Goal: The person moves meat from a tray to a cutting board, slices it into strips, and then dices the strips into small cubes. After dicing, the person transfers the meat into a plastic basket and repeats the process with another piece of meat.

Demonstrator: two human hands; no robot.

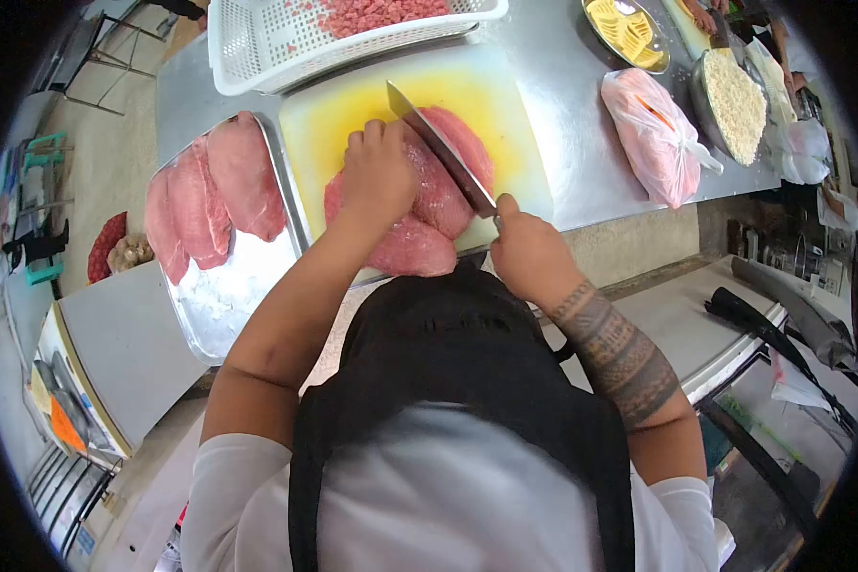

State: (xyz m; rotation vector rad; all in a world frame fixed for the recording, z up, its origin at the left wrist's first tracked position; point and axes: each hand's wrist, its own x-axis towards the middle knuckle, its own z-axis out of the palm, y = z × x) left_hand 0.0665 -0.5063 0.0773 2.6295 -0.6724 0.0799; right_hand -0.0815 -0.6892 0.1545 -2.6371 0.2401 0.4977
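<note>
A large piece of raw meat (pixel 434 191) lies on a cutting board (pixel 524 124) with a yellow-stained surface. My right hand (pixel 534 253) is wrapped round the handle of a cleaver (pixel 439 148), whose long blade slants up and left across the meat. Left of the blade, my left hand (pixel 379 172) rests on the meat with its fingers bent; whether they grip it is hard to tell. Beside the board, a metal tray (pixel 210 329) holds several slabs of raw meat (pixel 243 176).
Behind the board stands a white perforated basket (pixel 248 48) with diced meat (pixel 381 14). On the right are a tied plastic bag (pixel 648 138), a bowl of yellow slices (pixel 629 36) and a bowl of pale shreds (pixel 734 105). Another person's hand (pixel 701 17) shows at the top right.
</note>
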